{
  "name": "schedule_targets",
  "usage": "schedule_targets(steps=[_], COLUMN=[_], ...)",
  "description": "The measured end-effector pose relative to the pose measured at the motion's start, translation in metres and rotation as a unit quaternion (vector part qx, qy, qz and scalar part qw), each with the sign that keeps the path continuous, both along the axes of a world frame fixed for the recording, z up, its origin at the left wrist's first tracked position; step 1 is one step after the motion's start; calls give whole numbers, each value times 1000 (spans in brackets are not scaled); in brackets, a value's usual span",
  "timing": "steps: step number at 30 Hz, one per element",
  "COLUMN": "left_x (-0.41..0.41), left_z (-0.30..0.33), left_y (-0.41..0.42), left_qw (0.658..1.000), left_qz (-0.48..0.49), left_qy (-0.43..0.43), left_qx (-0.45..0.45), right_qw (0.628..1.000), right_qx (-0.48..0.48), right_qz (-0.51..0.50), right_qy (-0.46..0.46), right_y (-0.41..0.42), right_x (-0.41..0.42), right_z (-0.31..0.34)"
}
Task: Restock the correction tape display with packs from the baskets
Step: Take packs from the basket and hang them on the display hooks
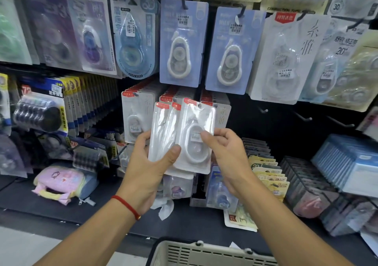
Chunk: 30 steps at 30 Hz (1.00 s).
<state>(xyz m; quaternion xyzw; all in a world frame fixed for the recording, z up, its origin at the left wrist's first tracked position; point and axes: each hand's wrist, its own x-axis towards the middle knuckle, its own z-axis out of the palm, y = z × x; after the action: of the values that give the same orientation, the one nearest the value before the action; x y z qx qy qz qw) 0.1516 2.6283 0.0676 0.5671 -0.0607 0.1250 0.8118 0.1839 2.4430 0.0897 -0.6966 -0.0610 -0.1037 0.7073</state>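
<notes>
Both the left hand [152, 163] and right hand [226, 155] pinch glossy white blister-carded correction tape packs [190, 140]; they look light and slippery, so edge grips seem safest.

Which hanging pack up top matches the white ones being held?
The white pack right of the two blue packs: same red tab and white card as the held packs.

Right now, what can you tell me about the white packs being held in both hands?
The white packs are a fanned handful of clear plastic blisters on white cards with red tabs on top, the front one showing a white oval correction tape dispenser. They stand roughly upright before the display. The left hand grips them from below, thumb on the front; the right hand pinches the front pack's right edge.
</notes>
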Motion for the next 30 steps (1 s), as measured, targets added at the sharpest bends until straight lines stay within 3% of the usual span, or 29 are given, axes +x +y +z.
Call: schedule_targets(steps=[3, 6, 13, 17, 20, 25, 30], left_x=[1, 3, 6, 4, 3, 0, 1], left_z=[-2, -5, -5, -4, -5, -6, -7], left_y=[3, 4, 10, 8, 5, -6, -9], left_qw=[1000, 995, 986, 986, 992, 998, 998], left_qz=[9, 87, 154, 148, 110, 36, 45], left_qy=[7, 0, -18, -32, -38, -26, -9], left_qx=[3, 46, 56, 64, 57, 54, 46], right_qw=[999, 992, 989, 969, 935, 970, 994], right_qx=[21, -4, -29, -177, -278, -235, -63], right_qz=[-43, -114, -123, -167, -199, 1, -83], right_qy=[-25, -46, -71, -38, -88, -54, -33], right_y=[-5, -11, -14, -16, -15, -3, -4], right_x=[-1, -1, 0, 3, 2, -5, -1], right_z=[3, 4, 1, -2, -2, -4, 1])
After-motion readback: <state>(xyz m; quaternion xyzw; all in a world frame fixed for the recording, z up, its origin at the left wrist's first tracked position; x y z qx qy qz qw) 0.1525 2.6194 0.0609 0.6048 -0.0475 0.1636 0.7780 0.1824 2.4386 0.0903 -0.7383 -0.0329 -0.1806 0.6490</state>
